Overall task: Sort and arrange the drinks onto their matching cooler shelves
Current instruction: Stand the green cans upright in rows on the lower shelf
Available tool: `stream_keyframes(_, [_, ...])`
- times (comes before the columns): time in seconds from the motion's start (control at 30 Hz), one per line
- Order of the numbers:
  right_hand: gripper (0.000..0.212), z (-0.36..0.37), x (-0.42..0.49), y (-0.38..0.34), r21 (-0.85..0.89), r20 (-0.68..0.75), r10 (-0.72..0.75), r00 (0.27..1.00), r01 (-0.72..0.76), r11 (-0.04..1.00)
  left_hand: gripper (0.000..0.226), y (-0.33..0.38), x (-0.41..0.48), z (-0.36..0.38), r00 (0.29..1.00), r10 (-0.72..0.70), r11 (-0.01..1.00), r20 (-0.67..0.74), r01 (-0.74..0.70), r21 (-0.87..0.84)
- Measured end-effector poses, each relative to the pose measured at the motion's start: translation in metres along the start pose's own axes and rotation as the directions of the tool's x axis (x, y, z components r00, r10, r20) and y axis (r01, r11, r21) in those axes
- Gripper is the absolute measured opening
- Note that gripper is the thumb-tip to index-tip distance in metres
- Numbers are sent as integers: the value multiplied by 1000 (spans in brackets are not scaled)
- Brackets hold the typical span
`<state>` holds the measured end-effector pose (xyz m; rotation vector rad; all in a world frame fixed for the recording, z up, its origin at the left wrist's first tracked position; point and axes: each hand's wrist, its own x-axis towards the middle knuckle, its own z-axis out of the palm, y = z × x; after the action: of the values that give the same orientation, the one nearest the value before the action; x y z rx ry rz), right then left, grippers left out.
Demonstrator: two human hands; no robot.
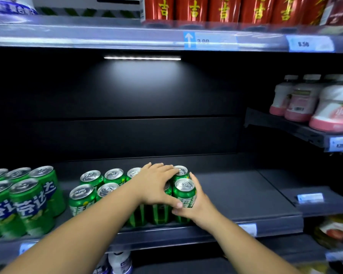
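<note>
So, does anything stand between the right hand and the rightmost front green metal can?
Nothing visible does: the right hand grips the rightmost front green metal can; the left hand rests on green cans beside it.

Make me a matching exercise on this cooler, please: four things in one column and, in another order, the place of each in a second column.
Things
1. red cans
2. pink-and-white bottles
3. left hand
4. right hand

Places
A. wrapped round the front green can
B. on the top shelf
C. lying over the tops of the green cans
D. on the short shelf at the right

Pairs: 1-B, 2-D, 3-C, 4-A
</note>
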<state>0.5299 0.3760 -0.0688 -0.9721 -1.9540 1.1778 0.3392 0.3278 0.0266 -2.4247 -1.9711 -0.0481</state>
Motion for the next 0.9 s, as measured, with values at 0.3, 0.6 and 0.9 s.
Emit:
stream_keyframes(0.3, [124,3,-1,3,-76,-31,-3,1000,1,997,118,1,1,0,998,-25,997,55,29,-68])
stream_keyframes(0.6, [112,0,-1,2,-103,-60,-37,998,30,994,115,2,2,-2,997,-16,997,71,21,-71])
stream_keyframes(0.9, [122,1,-3,0,0,-35,-16,999,16,1000,117,1,0,-3,997,-15,998,80,20,-65])
